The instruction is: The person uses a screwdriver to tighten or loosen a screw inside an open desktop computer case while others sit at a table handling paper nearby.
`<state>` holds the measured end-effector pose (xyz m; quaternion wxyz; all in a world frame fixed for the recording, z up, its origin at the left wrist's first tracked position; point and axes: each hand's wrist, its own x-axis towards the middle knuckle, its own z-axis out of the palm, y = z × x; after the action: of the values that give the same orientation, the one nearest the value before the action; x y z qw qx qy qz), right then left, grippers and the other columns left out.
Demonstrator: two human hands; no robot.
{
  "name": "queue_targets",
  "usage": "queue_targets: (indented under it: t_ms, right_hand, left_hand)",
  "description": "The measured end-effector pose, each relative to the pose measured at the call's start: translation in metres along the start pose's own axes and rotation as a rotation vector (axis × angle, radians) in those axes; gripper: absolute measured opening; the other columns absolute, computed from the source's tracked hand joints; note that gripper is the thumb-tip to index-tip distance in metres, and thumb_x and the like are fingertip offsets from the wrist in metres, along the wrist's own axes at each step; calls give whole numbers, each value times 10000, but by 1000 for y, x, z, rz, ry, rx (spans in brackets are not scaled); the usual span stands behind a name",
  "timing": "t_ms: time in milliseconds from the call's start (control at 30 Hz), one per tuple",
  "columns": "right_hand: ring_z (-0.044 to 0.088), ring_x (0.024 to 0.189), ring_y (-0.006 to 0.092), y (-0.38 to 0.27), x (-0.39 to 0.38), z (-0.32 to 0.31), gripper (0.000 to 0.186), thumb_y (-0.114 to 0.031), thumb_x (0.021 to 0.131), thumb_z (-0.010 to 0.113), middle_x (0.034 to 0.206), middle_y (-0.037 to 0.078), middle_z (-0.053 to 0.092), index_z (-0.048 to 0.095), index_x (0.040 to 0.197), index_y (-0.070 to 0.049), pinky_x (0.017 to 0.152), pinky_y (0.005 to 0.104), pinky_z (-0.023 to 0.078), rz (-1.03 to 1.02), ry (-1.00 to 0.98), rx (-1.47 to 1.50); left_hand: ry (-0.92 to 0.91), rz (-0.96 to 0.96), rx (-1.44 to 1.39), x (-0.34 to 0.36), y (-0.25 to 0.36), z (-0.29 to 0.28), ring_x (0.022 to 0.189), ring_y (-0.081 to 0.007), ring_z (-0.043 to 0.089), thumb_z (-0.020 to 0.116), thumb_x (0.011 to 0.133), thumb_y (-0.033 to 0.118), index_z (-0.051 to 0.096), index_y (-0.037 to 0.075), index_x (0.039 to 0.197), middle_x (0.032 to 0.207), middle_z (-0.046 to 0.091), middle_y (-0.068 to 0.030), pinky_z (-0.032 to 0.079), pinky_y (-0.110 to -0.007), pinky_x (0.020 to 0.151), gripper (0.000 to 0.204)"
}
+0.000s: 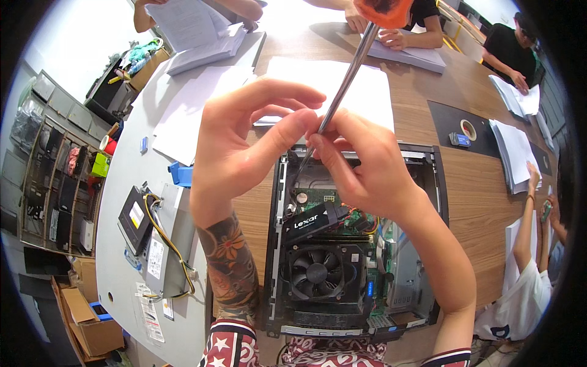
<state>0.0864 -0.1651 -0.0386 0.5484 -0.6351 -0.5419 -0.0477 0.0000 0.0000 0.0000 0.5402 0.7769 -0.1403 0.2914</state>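
A screwdriver (350,76) with an orange handle slants down over an opened computer case (444,208). Pinched low on its metal shaft are the fingers of my right hand (367,162). My left hand (235,150) hovers just left of the shaft, fingers curved and apart from the thumb, with nothing visible in it. The screwdriver's lower end reaches the case's far left corner, where its tip is hard to make out. Inside the case lie a black cooling fan (317,273), a green circuit board (318,197) and a black rectangular part (313,222) with white lettering.
Left of the case are a metal power supply (174,238) with cables, a black drive (136,219) and a blue plastic piece (181,175). Paper sheets (354,85) lie beyond. A tape roll (468,129) rests at right. Other people handle paper stacks around the table.
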Motion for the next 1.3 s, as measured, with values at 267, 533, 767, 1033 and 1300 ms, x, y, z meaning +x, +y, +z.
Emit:
queue_targets:
  t_ms: [267, 533, 767, 1033, 1300]
  right_hand:
    - [589, 678, 358, 2, -2, 5, 105, -18, 907, 586, 818, 200, 597, 558, 993, 35, 626, 420, 465, -30, 42, 11]
    - [617, 725, 368, 3, -2, 6, 105, -6, 897, 589, 860, 197, 627, 576, 990, 42, 647, 418, 490, 21, 80, 35]
    - [628, 757, 381, 10, -4, 7, 99, 1, 879, 592, 873, 204, 644, 584, 970, 40, 678, 432, 501, 9, 118, 5]
    - [619, 731, 377, 13, -4, 7, 82, -2, 880, 586, 850, 200, 629, 580, 954, 34, 659, 431, 491, 15, 128, -9]
    - [617, 706, 371, 13, -4, 6, 101, -2, 878, 578, 848, 202, 624, 575, 970, 38, 637, 428, 488, 37, 128, 8]
  left_hand:
    - [-55, -96, 16, 1, 2, 9, 928, -157, 671, 704, 898, 23, 689, -48, 1068, 995, 703, -102, 546, -300, 833, 186]
    - [37, -53, -18, 4, -9, 20, 808, -113, 680, 723, 873, 28, 725, -24, 1053, 919, 726, -70, 566, -253, 696, 188]
    - [50, -109, -2, 7, -11, 25, 827, -108, 675, 716, 880, 23, 722, -22, 1055, 901, 720, -65, 574, -267, 709, 182]
    - [47, -152, -9, 8, -9, 27, 835, -108, 674, 705, 900, 36, 722, -29, 1042, 908, 720, -68, 586, -270, 727, 156]
    - [58, -137, 6, 8, -13, 29, 772, -118, 648, 706, 894, 16, 715, -37, 1040, 978, 726, -104, 521, -245, 604, 156]
